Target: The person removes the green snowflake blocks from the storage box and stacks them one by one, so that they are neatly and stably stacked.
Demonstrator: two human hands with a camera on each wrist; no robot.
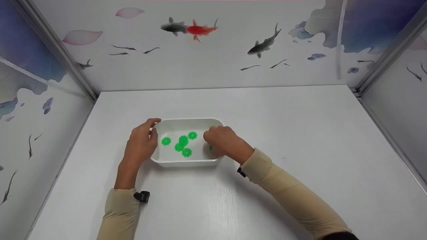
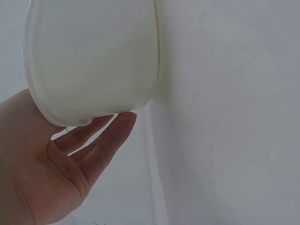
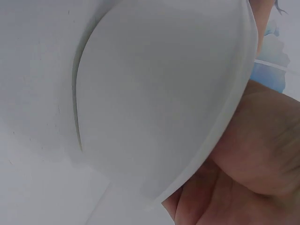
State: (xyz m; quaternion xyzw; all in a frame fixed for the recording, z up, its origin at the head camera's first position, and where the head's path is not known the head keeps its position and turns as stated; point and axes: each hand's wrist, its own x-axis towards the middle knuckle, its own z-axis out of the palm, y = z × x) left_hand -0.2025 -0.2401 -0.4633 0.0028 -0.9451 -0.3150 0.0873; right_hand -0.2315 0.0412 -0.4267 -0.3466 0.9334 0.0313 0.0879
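A white rectangular tray [image 1: 186,163] sits on the table with several green, scallop-edged round pieces [image 1: 186,152] on its floor; two of them overlap near the middle. At the tray's left end my left hand [image 1: 141,143] grips the rim, its fingers [image 2: 110,133] touching the outer wall in the left wrist view. My right hand [image 1: 222,140] reaches over the right rim into the tray with bent fingers. A bit of green shows at the lower edge of that hand, and its fingertips are hidden. The right wrist view shows the hand [image 3: 243,178] partly behind the tray wall [image 3: 159,93].
The white table [image 1: 300,140] extends around the tray. White panels with painted fish [image 1: 200,30] stand at the back and sides, framed by metal posts [image 1: 56,46]. A dark wrist device [image 1: 142,196] is worn at the left cuff.
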